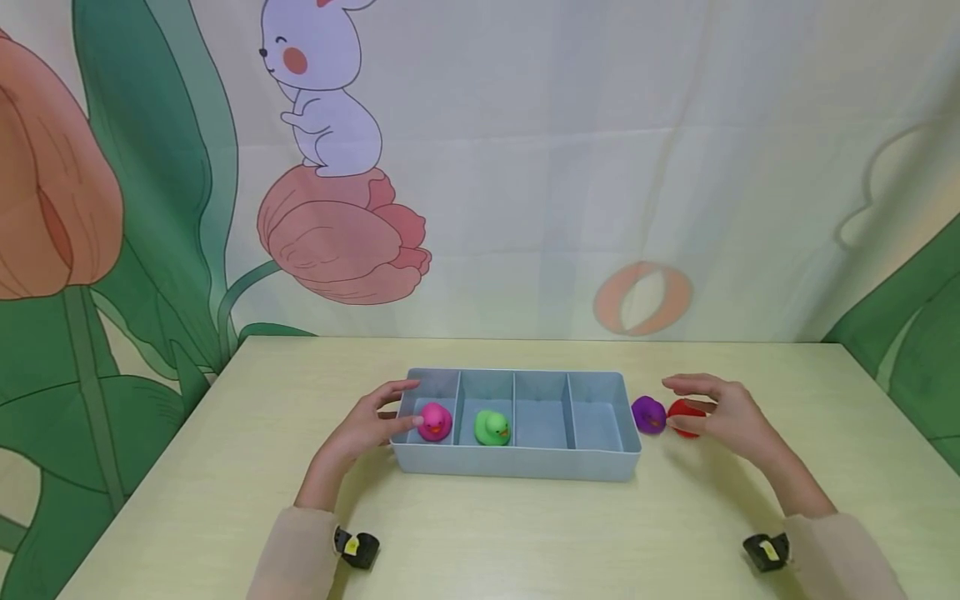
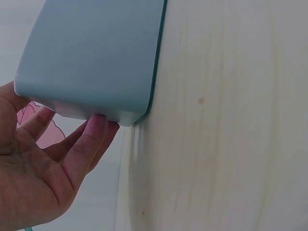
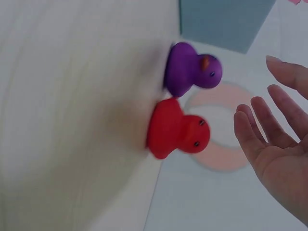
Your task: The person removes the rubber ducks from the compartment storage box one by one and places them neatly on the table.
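Red and rubbery-looking, a small toy duck (image 3: 173, 129) sits on the pale wood-grain table (image 1: 525, 537), just beside a purple toy duck (image 3: 185, 70), right of the pale-blue four-compartment plastic tray (image 1: 517, 463). I see the right hand (image 1: 731, 417) above it, fingers apart, holding nothing; I'd close evenly around its body without nudging its neighbour. The left hand (image 1: 367, 425) grips the tray's end wall, thumb over the rim; light pressure should steady it. From the head view, the right hand hides part of the red duck; I can't tell whether both ducks touch.
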Tool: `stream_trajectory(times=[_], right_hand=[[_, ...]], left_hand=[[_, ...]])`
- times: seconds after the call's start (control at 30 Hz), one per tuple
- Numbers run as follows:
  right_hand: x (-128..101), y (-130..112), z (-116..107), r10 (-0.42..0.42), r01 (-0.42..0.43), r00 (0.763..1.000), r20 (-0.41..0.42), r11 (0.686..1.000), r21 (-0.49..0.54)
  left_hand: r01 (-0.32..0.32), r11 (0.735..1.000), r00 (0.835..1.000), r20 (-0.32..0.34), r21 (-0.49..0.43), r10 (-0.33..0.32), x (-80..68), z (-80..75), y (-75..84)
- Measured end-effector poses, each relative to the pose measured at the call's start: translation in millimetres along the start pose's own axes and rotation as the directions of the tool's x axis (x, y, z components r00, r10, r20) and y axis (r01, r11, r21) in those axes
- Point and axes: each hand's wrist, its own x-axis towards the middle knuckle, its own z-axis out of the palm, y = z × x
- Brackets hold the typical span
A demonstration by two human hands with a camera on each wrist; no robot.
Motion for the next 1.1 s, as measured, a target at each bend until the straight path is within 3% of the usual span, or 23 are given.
stream_trajectory(times=[0.4, 0.73, 0.93, 1.1], right_hand=[[4.1, -31.1, 19.6, -0.117, 0.111, 0.993, 0.029, 0.983, 0.148], [11.5, -51.2, 40.2, -0.212, 0.197, 0.976, 0.043, 0.954, 0.227], [15.9, -65.2, 53.3, -0.234, 0.201, 0.968, 0.088, 0.937, 0.287], [21.1, -74.9, 66.2, -0.245, 0.204, 0.962, 0.122, 0.938, 0.279]], left_hand=[[-0.028, 1.000, 1.000, 0.010, -0.010, 0.028, 0.1, -1.8, 0.5], [-0.005, 1.000, 1.000, -0.008, 0.003, 0.005, 0.8, -0.5, -2.3], [-0.004, 1.000, 1.000, -0.011, 0.003, 0.004, 1.2, -0.8, -3.1], [-0.003, 1.000, 1.000, -0.007, 0.007, 0.003, 1.4, -0.8, -3.3]])
